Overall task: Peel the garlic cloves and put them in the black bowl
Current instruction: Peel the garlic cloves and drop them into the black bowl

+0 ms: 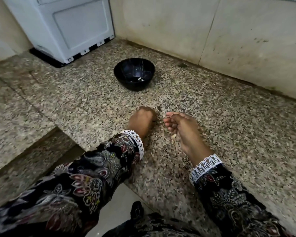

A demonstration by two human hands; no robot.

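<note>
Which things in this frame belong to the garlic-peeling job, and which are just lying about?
Part of the job:
- black bowl, a few pale pieces inside
- pale garlic bits on the counter by the right hand
- left hand, fingers curled; what it holds is hidden

Just there:
- white appliance at the back left
- granite counter
- black shoe below

Speckled granite counter (229,134), white appliance (67,26) standing at its back left corner (black base underneath), stained beige wall (212,28) behind.
</note>
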